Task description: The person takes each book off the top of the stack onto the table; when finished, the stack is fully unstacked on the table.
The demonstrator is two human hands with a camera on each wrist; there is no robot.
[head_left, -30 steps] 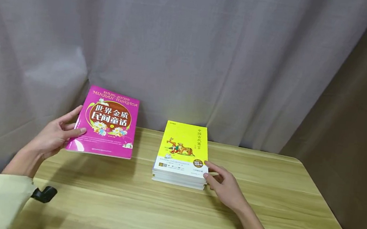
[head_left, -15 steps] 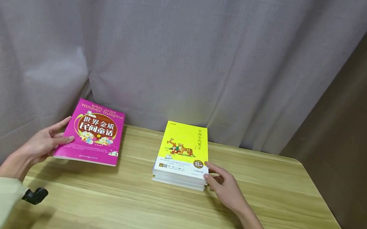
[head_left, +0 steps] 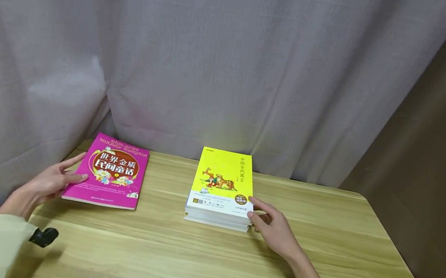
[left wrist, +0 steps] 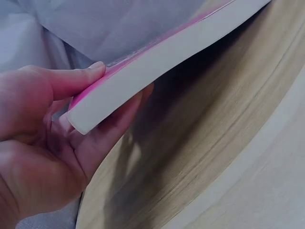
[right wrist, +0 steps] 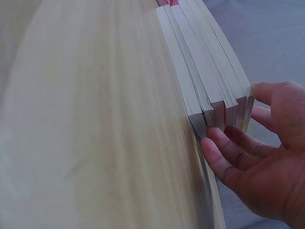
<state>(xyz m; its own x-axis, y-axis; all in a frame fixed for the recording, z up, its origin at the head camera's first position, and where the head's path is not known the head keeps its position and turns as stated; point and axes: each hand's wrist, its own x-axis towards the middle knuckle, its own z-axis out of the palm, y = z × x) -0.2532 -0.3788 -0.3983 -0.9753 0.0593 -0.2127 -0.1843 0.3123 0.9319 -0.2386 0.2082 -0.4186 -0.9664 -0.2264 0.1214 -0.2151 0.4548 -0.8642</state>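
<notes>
A pink paperback book [head_left: 108, 172] with a white floral cover design is at the table's back left. My left hand [head_left: 50, 182] grips its left edge, thumb on the cover and fingers beneath. In the left wrist view, the book [left wrist: 157, 62] slopes, its held side raised over the table and the gap under it narrowing away from the hand. A neat stack of several books [head_left: 217, 221] stands at the back middle, topped by a yellow book [head_left: 223, 171] with a tiger picture. My right hand [head_left: 275, 225] touches the stack's right side with loosely bent fingers.
The wooden table [head_left: 144, 249] has a rounded back right corner. A grey curtain [head_left: 223, 65] hangs close behind it and along the left. Dark fabric [head_left: 443, 159] hangs to the right. A small black device [head_left: 44, 237] sits at the left cuff.
My left hand has carried the pink book left and then down, close over the table. My right hand has stayed at the stack, which has not moved.
</notes>
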